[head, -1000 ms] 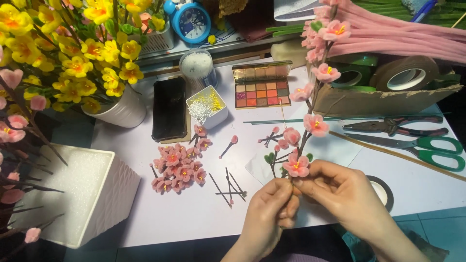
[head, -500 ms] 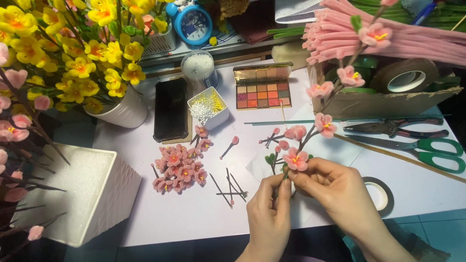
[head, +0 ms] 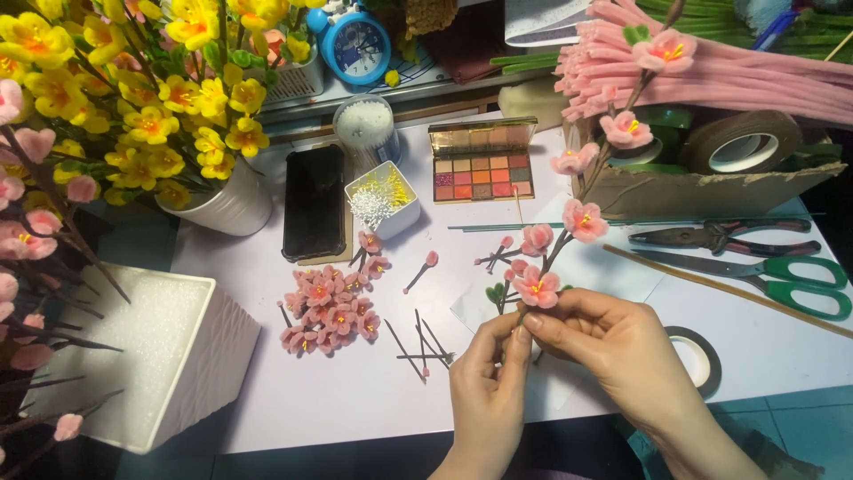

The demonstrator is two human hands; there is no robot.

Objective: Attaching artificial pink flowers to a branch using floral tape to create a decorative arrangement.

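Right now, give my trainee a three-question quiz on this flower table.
1. True or false: both hands pinch the lower stem of the pink branch.
2. Which lies nearest the right hand? A) tape roll B) clock C) white pot
3. What colour are the handles of the scissors?

Key:
1. True. The left hand and the right hand meet at the stem, just under the lowest bloom.
2. A. The tape roll lies beside the right hand, partly hidden by it.
3. Green.
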